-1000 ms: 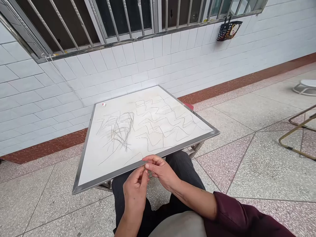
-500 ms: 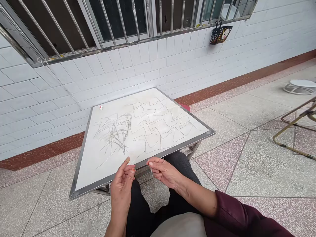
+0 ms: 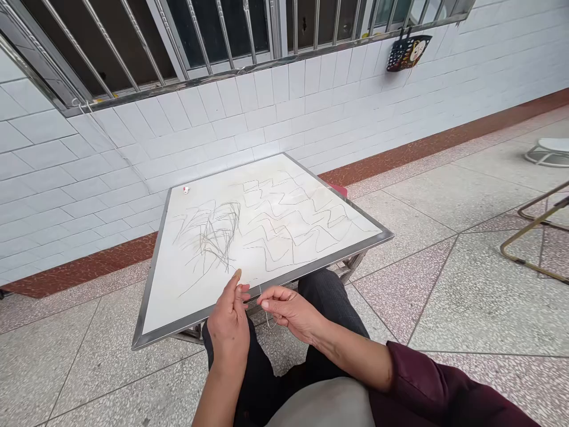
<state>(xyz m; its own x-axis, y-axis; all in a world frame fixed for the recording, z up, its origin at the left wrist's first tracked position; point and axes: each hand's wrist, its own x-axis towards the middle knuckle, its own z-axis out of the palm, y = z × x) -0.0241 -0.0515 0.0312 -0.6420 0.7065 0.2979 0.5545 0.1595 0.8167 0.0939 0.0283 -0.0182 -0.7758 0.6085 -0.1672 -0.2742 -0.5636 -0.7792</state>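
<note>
The right hand (image 3: 291, 309) pinches a thin pale thread (image 3: 268, 321) at its fingertips, the thread hanging nearly straight down across the front edge of the metal-framed white board (image 3: 186, 296); the half-open left hand (image 3: 229, 329), seemingly empty, sits just beside it, slightly farther away

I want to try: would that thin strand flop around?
It will probably flop: the thin pale strand droops in a curve below the right hand. It looks very fine, so it's probably light and maybe easy to snap. I can't tell if it's thread or wire.
</note>
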